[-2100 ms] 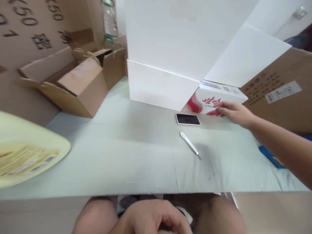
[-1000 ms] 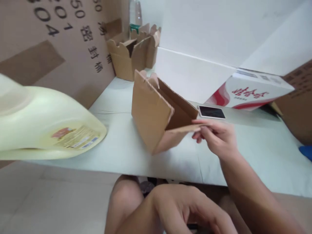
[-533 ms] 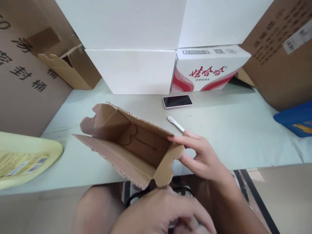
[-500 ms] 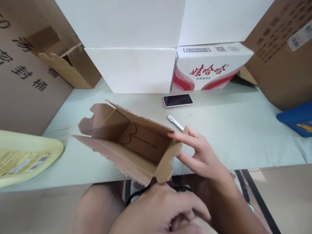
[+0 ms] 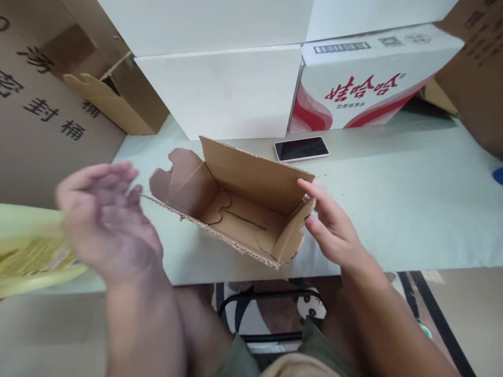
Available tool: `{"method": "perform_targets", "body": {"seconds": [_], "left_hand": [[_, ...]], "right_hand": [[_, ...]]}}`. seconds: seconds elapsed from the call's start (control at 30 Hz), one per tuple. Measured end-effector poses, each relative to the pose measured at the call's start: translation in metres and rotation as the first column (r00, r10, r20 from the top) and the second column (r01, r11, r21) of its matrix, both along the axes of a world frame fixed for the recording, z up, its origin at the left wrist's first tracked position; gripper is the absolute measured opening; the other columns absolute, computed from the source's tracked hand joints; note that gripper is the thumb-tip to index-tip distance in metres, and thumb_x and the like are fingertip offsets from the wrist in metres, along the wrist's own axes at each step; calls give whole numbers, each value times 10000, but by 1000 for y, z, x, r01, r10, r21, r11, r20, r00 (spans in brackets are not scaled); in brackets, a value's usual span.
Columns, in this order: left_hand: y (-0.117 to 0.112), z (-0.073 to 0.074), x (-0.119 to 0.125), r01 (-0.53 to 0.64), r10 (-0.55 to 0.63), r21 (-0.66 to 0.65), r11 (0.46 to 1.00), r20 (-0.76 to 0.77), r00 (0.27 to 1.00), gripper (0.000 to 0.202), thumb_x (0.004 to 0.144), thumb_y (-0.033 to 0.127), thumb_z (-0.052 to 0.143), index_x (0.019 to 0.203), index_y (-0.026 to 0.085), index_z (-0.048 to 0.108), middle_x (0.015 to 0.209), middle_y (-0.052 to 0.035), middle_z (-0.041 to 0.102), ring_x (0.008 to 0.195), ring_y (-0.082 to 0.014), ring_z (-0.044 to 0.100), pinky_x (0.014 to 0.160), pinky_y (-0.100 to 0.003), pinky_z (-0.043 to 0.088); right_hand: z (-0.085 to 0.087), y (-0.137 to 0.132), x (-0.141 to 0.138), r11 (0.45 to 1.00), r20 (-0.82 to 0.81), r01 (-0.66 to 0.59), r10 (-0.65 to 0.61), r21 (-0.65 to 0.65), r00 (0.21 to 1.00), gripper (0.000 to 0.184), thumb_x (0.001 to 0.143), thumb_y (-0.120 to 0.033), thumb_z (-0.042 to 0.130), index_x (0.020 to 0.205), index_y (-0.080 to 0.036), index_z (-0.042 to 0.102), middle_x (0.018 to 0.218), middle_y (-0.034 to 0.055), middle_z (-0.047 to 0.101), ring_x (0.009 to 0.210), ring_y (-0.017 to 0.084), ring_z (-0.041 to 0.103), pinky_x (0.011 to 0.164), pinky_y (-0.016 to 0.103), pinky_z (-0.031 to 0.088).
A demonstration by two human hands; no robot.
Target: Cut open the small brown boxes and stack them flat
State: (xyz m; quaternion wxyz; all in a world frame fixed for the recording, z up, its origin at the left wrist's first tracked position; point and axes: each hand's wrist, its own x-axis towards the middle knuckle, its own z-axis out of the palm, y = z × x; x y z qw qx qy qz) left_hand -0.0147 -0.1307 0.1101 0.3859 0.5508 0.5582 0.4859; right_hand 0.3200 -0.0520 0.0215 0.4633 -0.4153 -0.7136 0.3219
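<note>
A small brown cardboard box (image 5: pixel 243 220) stands at the table's front edge with its top flaps up, so I look down into it. Its bottom shows interlocked flaps with dark seams. My right hand (image 5: pixel 330 222) grips the box's right end, the index finger on the far flap's corner and the thumb at the notched end flap. To the left of the box, my left hand (image 5: pixel 108 214) is raised, slightly blurred, with fingers loosely curved and apart and nothing in them. It is close to the box's left corner; I cannot tell whether they touch.
A phone (image 5: pixel 302 149) lies behind the box. White cartons (image 5: pixel 223 94) and a red-and-white carton (image 5: pixel 353 99) line the back. Another small brown box (image 5: pixel 137 99) is at the back left, by a large carton (image 5: pixel 23 157). A yellow jug (image 5: pixel 35 262) lies at the left.
My left hand has moved from low in front of my body up to the box's left side. The box has shifted right and its flaps spread wider. The white knife-like tool is now hidden.
</note>
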Motion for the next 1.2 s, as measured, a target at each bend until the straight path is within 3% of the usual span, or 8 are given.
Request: {"method": "perform_targets", "body": {"seconds": [0.2, 0.3, 0.4, 0.53, 0.6, 0.77, 1.07, 1.2], "left_hand": [[94, -58, 40, -260, 204, 257, 931, 224, 953, 342, 880, 531, 653, 995, 219, 733, 898, -70, 786, 988, -290, 751, 886, -451, 613], [105, -80, 43, -342, 196, 415, 843, 354, 914, 332, 856, 505, 706, 924, 184, 756, 837, -66, 792, 964, -261, 758, 938, -436, 600], [104, -90, 36, -357, 191, 445, 822, 374, 907, 328, 857, 494, 767, 915, 172, 774, 776, -51, 785, 912, -220, 765, 944, -386, 587], [101, -94, 32, -344, 214, 411, 844, 331, 919, 331, 877, 500, 778, 986, 187, 785, 849, -49, 782, 880, -185, 747, 883, -328, 584], [101, -95, 32, -351, 244, 393, 850, 299, 923, 341, 869, 512, 783, 1016, 205, 784, 897, -44, 771, 837, -162, 724, 808, -290, 577], [102, -102, 28, -350, 274, 364, 863, 245, 930, 335, 853, 483, 803, 1082, 240, 784, 927, -22, 752, 825, -134, 695, 806, -251, 574], [98, -95, 25, -210, 249, 394, 895, -50, 967, 301, 929, 404, 738, 1215, 311, 763, 1338, -28, 728, 1312, -229, 650, 1175, -398, 498], [95, -88, 25, -177, 255, 379, 908, -167, 952, 255, 976, 387, 669, 1203, 352, 779, 1406, -17, 698, 1375, -235, 612, 1207, -416, 479]], "right_hand": [[-17, 1, -6, 998, 125, 54, -48, -43, 991, 597, 1043, -475, 534, 1615, -383, 389, 1618, 57, 494, 1528, 300, 437, 1260, 567, 387], [-21, 2, -12, 998, 51, 50, -49, -27, 997, 746, 1049, -463, 514, 1676, -453, 110, 1625, 53, 485, 1508, 272, 474, 1210, 555, 461], [-17, 2, -18, 1000, -110, -7, 7, -5, 994, 849, 1063, -374, 491, 1630, -543, -118, 1530, 20, 582, 1370, 220, 614, 1097, 508, 568], [-9, 3, -20, 996, -113, -90, 89, -8, 990, 424, 1046, -301, 521, 1426, -470, 599, 1411, 24, 644, 1380, 249, 599, 1149, 497, 521], [-9, 4, -19, 994, -126, -105, 103, -8, 987, 304, 1028, -363, 540, 1258, -384, 738, 1379, 55, 649, 1408, 298, 569, 1181, 533, 483], [-15, 4, -20, 998, -170, -64, 63, -4, 983, 384, 1015, -560, 511, 1199, -341, 768, 1324, 78, 663, 1335, 318, 600, 1159, 546, 482], [-21, 6, -24, 998, -158, -40, 45, 38, 986, 342, 1002, -528, 568, 1200, -321, 755, 1299, 80, 653, 1255, 294, 606, 1074, 496, 512], [-20, 5, -24, 997, -186, -72, 74, 17, 980, 332, 1013, -524, 555, 1207, -347, 758, 1297, 64, 646, 1266, 284, 594, 1089, 481, 495]]}}
